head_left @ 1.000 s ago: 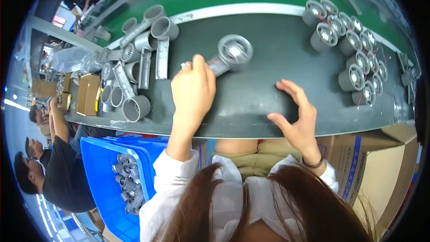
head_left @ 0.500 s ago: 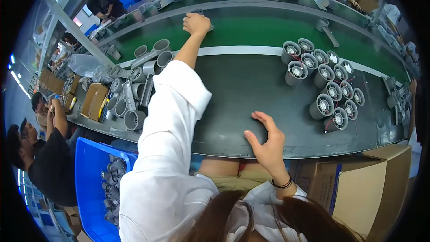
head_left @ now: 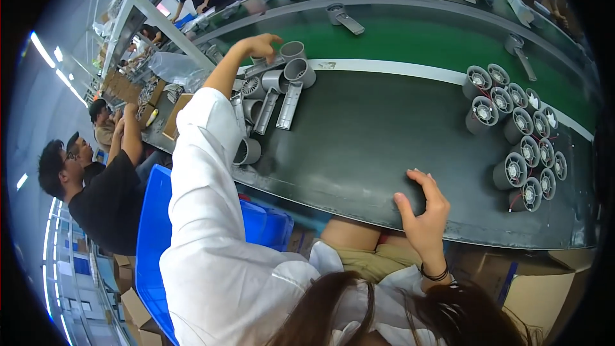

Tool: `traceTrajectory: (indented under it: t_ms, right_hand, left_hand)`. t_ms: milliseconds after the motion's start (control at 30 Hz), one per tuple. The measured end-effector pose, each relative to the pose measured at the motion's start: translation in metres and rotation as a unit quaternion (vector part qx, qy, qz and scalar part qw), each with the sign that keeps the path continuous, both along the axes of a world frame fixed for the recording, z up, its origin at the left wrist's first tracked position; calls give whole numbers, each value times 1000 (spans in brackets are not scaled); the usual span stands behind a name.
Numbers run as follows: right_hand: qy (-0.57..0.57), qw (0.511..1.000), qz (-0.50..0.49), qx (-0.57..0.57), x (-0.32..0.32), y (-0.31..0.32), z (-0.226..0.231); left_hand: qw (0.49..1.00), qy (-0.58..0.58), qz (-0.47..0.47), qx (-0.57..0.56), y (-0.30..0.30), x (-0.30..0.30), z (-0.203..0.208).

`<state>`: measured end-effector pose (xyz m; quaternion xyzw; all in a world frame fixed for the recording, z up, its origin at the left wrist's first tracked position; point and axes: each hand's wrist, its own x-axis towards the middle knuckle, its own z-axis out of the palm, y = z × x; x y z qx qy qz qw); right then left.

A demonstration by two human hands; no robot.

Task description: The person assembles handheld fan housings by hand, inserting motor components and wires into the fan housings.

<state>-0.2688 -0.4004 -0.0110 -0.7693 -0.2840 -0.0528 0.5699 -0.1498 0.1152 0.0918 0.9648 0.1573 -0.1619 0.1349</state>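
Note:
My left hand [head_left: 261, 46] is stretched out at the far left, above a pile of grey plastic housings [head_left: 274, 81]. Its fingers are extended and slightly bent, and nothing shows in them. Some housings are round cups, others have long flat handles. On the green conveyor belt [head_left: 410, 41], right of that hand, lies a round grey housing with a handle [head_left: 344, 18]. My right hand [head_left: 428, 210] hovers over the near edge of the dark worktable [head_left: 359, 134], thumb and fingers apart, holding nothing.
Several grey cups with fan wheels and red wires [head_left: 526, 125] stand at the right of the table. Another handled housing [head_left: 520, 56] rests on the belt. A blue bin [head_left: 152, 237] stands at lower left, a cardboard box [head_left: 538, 295] at lower right. Co-workers sit at left.
My left hand has let go of the handled housing on the belt and come back left over the pile. The view has turned left. My right hand keeps its open pose.

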Motion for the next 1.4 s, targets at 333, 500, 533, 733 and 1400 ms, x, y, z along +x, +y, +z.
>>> traceTrajectory:
  t_ms: [333,500,533,733,1400]
  right_hand:
    - [0,1000,-4,13,0,3,-2]
    - [-22,1000,-1,9,1,1,-5]
    - [-18,1000,1,9,2,2,-5]
    - [-14,1000,8,11,3,1,-7]
    - [-25,995,-61,73,34,-32,15]
  left_hand:
    - [992,-45,-40,108,-11,-28,-8]
    - [993,-98,-54,29,-24,-40,-12]
    - [992,-95,-71,33,-29,-45,-6]
    - [989,-123,-82,4,-22,-48,-10]
    - [771,-291,-119,-554,-303,-122,-9]
